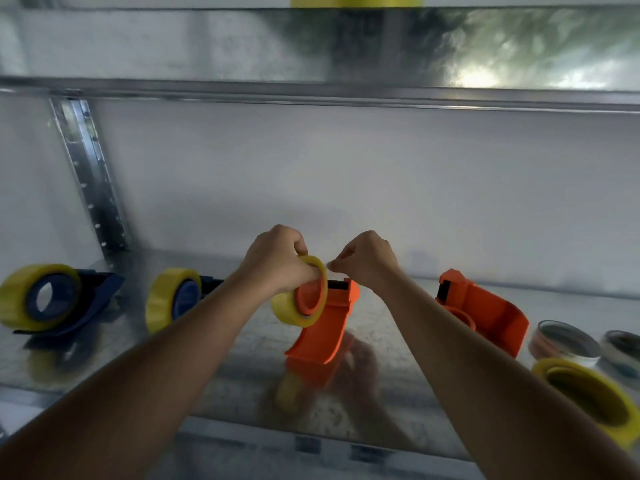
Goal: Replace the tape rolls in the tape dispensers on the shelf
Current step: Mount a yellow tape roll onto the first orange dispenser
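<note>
Metal shelf [391, 344] carries 2 blue tape dispensers [65, 306] [187, 299] w/ yellow rolls at left, an empty orange dispenser [485, 313] right of centre — plus a loose yellow tape roll [588, 396] and 2 round tins [564, 341] [623, 348] far right.

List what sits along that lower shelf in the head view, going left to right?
Blue dispenser with yellow roll → second blue dispenser with yellow roll → orange dispenser with a yellow roll held by the left hand, right hand pinching at the roll's top → empty orange dispenser → loose yellow roll.
</note>
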